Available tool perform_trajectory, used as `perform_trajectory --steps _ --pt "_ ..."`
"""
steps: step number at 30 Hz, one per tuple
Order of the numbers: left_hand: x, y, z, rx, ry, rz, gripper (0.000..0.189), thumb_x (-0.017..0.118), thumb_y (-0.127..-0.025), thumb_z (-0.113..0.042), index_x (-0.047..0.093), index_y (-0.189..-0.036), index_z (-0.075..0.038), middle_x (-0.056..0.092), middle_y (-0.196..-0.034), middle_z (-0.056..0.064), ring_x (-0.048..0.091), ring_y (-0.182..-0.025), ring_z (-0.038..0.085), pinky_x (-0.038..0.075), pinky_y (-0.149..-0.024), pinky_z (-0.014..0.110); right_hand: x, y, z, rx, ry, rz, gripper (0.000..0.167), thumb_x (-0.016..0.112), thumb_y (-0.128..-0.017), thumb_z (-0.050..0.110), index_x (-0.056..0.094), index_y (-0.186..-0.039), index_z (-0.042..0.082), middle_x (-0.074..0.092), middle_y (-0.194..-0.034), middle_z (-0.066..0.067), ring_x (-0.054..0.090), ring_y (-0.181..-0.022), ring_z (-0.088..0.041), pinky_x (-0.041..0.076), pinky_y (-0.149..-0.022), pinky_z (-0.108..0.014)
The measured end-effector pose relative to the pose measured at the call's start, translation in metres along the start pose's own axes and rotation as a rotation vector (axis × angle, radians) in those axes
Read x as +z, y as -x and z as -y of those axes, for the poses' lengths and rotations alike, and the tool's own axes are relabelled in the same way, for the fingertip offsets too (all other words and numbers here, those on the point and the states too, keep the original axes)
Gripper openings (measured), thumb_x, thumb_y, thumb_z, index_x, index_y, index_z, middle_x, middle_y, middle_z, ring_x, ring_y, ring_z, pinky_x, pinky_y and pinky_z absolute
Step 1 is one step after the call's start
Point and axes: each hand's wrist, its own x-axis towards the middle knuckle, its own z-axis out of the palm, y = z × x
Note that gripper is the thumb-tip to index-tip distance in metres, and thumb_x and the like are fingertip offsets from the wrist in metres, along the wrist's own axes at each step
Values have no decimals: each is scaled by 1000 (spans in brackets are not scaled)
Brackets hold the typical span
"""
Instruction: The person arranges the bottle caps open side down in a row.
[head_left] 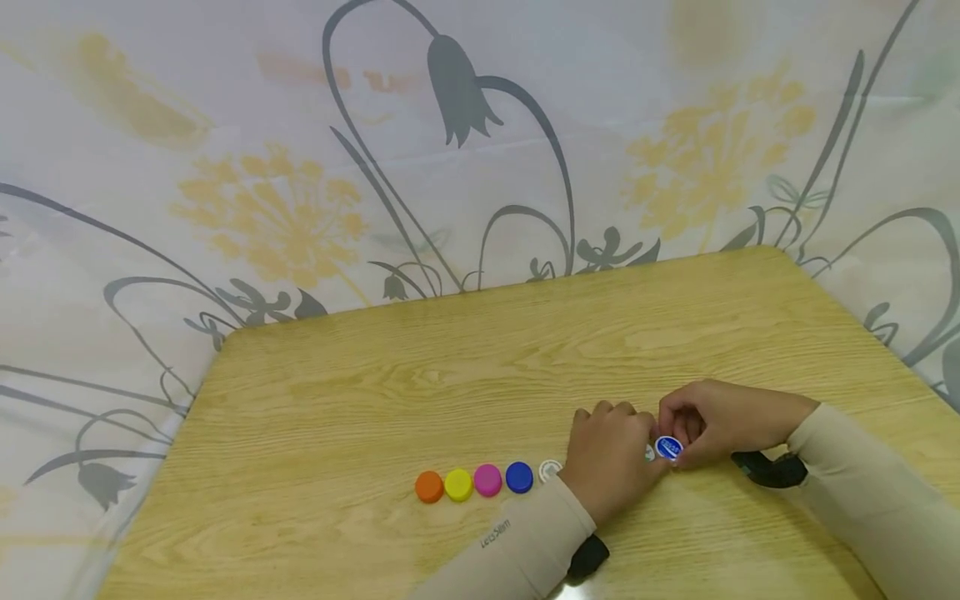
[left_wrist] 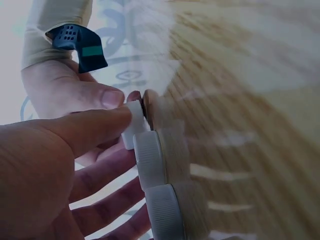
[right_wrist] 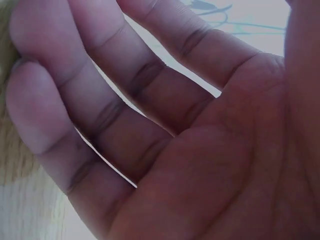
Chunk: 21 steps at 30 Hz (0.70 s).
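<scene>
A row of round bottle caps lies on the wooden table. My right hand (head_left: 723, 421) pinches the cap with a blue-and-white top (head_left: 669, 447) at the row's right end. Just left of it, my left hand (head_left: 611, 454) holds a white cap (left_wrist: 132, 125) between thumb and fingers. In the left wrist view more white caps (left_wrist: 150, 159) stand beside its fingers, in line with the held one; the head view hides most of them under that hand. The right wrist view shows the palm and bent fingers (right_wrist: 115, 100), with the cap out of sight.
Left of my left hand the row goes on with an orange cap (head_left: 429, 487), a yellow cap (head_left: 459, 484), a pink cap (head_left: 487, 480), a dark blue cap (head_left: 519, 477) and a white printed cap (head_left: 550, 472). A flower-patterned curtain (head_left: 465, 183) hangs behind the table (head_left: 337, 400).
</scene>
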Motion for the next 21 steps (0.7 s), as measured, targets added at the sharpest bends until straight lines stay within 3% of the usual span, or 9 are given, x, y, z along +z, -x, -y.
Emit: perform_trajectory --steps 8,14,21 --pt "7 0 -7 -1 -76 -14 22 72 -86 -54 65 -79 -35 62 -86 -16 53 -81 6 39 -71 29 3 2 -5 -7 22 -9 20 81 -84 25 63 -91 18 58 -75 11 52 -64 2 47 -55 -21" --pt "9 -1 -11 1 -73 -38 18 73 -87 -53 68 -82 -36 63 -87 -16 54 -83 7 39 -69 29 2 6 -7 -22 23 -20 19 80 -85 21 63 -92 18 57 -75 11 51 -64 2 47 -55 -21" --pt "10 -3 -14 9 -68 -16 25 73 -86 -54 62 -74 -35 62 -86 -17 53 -82 6 40 -69 29 4 12 -10 -20 28 -31 18 79 -86 20 62 -92 19 56 -76 11 51 -65 3 46 -55 -21"
